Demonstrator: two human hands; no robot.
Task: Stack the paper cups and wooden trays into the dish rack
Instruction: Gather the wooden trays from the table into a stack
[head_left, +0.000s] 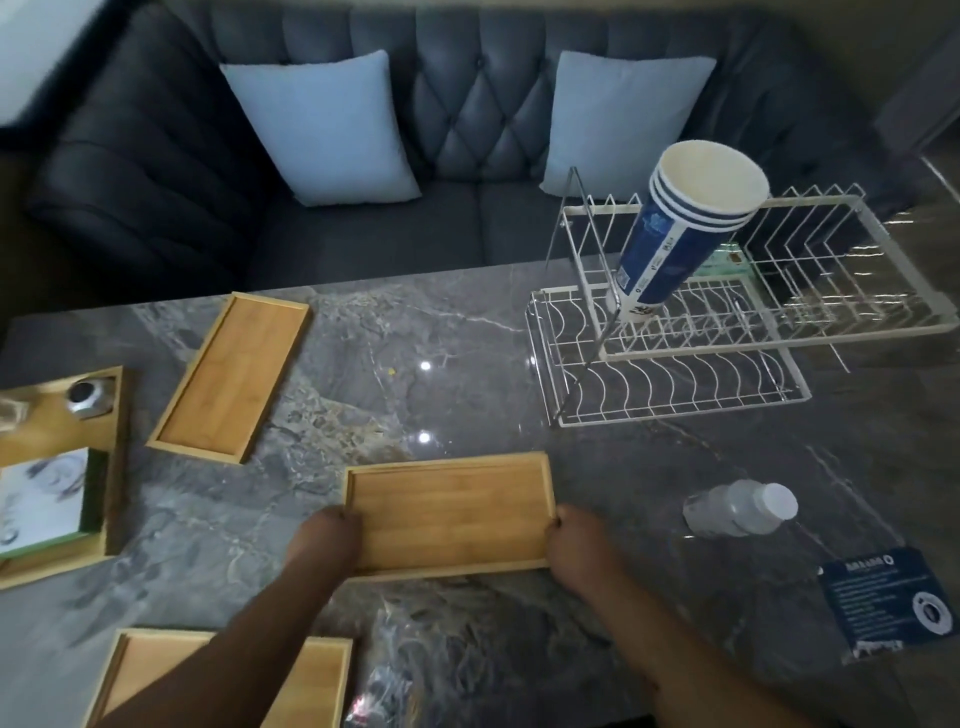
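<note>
Observed on a dark grey marble-patterned table: both hands grip one shallow rectangular bamboo tray at its short ends. The left hand is closed over the tray's left end, fingers curled around the edge. The right hand is closed on the right end in the same manner. Whether the tray rests on the table or is raised just off it cannot be told.

A second bamboo tray of like shape lies flat further back on the left, angled, well apart from the held one. A third bamboo tray lies at the near edge, partly hidden under the left forearm.

The white wire two-tier dish rack stands at the far right of the table. A nested stack of blue-and-white paper cups sits in it, mouth up and tilted, its base down among the wires of the upper tier.

Other items: a clear plastic bottle with a white cap lies on its side near the right hand; a dark blue printed card lies at the near right; a larger wooden box tray holding small articles is at the left edge. A dark tufted sofa with two pale blue cushions stands behind the table
</note>
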